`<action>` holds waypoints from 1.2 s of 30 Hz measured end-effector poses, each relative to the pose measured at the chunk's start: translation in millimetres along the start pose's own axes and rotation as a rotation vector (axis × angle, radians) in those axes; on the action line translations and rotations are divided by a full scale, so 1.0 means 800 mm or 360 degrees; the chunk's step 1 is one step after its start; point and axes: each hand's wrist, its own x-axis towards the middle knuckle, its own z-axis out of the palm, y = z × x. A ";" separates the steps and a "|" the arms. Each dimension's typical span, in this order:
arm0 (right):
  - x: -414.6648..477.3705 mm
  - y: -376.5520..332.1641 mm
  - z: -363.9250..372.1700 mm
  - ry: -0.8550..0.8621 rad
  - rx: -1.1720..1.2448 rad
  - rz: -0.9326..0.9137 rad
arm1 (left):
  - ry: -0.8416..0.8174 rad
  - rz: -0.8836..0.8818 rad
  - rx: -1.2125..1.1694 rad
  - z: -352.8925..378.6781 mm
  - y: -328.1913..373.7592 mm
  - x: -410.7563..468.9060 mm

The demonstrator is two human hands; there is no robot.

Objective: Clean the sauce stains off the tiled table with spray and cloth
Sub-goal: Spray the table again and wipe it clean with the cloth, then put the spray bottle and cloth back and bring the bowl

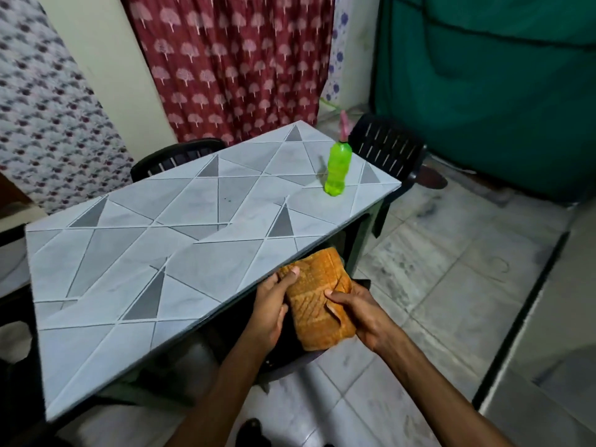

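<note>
Both hands hold a folded orange cloth (317, 300) just off the near edge of the tiled table (135, 253): the left hand (269, 312) grips its left side with the thumb on top, and the right hand (362, 312) pinches its right edge with curled fingers. Far across the tabletop (near its right corner) stands a green spray bottle (337, 171), upright, well apart from the cloth. One small dark speck (229, 199) shows mid-table.

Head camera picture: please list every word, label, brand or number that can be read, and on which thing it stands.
None can be read. The green bottle shows no label, the orange cloth has only a woven pattern, and the red curtain carries only tree prints.
</note>
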 end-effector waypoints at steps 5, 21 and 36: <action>0.018 -0.058 -0.057 0.0058 0.0050 -0.0073 | -0.0188 -0.0364 -0.0178 0.055 -0.015 0.040; 0.239 -0.267 -0.137 0.0145 -0.0600 -0.0283 | 0.0096 0.0026 -0.0102 0.223 0.024 0.281; 0.513 -0.378 -0.163 -0.0025 -0.1184 -0.0758 | 0.0924 0.0542 -0.0220 0.258 0.103 0.400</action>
